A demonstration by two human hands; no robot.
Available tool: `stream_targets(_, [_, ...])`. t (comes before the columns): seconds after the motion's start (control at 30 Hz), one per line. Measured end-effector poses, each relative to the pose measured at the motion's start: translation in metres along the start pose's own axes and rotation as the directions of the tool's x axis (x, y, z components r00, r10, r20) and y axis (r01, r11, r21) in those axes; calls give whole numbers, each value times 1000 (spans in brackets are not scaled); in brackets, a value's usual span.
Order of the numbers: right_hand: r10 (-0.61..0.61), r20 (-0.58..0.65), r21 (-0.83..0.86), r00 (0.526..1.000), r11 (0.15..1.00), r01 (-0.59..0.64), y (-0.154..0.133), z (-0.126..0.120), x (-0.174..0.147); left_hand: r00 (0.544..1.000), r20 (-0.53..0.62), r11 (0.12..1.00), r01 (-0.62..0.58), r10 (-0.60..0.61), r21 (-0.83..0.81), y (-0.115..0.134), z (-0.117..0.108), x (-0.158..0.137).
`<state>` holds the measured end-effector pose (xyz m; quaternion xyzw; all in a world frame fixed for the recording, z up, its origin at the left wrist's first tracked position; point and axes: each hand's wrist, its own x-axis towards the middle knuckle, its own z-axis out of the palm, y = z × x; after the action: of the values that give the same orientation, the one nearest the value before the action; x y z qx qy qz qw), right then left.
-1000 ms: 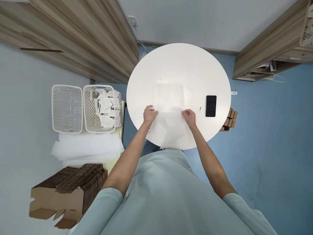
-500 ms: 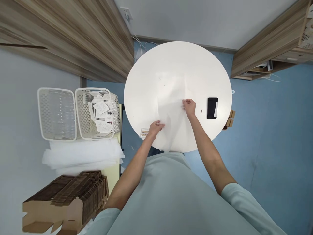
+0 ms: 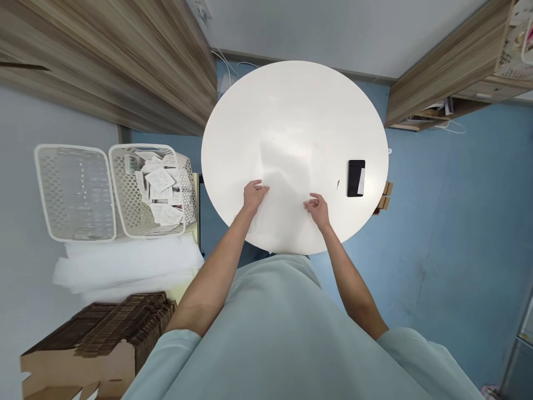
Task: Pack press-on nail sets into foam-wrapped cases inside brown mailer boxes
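Note:
A thin, translucent white sheet lies over the near half of the round white table, its lower part reaching the edge by my body. At its left side, my left hand is closed, thumb and fingers pinching the sheet's edge. On the opposite side my right hand also pinches the edge, a little closer to me. The sheet looks fairly smooth between both hands, with faint folds. Its borders are hard to tell from the tabletop.
A black flat object with a white slip rests on the table's right. Left of the table stand a white basket of paper slips, a white stack of sheets and folded brown cardboard. Wooden cabinets flank the table.
My left hand has moved away from my body and my right hand closer to it, so they are nearly level. The sheet lies more evenly spread. The view has shifted slightly.

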<state>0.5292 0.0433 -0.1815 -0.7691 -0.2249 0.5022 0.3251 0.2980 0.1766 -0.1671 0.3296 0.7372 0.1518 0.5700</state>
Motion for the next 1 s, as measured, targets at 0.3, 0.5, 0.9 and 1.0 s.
stream_targets(0.3, [-51, -97, -183, 994, 983, 32, 8, -17, -9, 994, -26, 902, -82, 103, 424, -7, 10, -3])
stream_targets(0.5, [-81, -11, -370, 997, 926, 71, 2, -31, -1, 984, -13, 822, -143, 180, 551, -11, 15, -15])
stream_targets(0.9, [-449, -215, -585, 867, 770, 253, -22, -136, 84, 953, 24, 610, -212, 301, 763, -33, -34, -45])
stream_targets(1.0, [-453, -192, -615, 871, 747, 253, -24, -149, 105, 931, 66, 532, -262, 359, 806, -48, -56, -50])
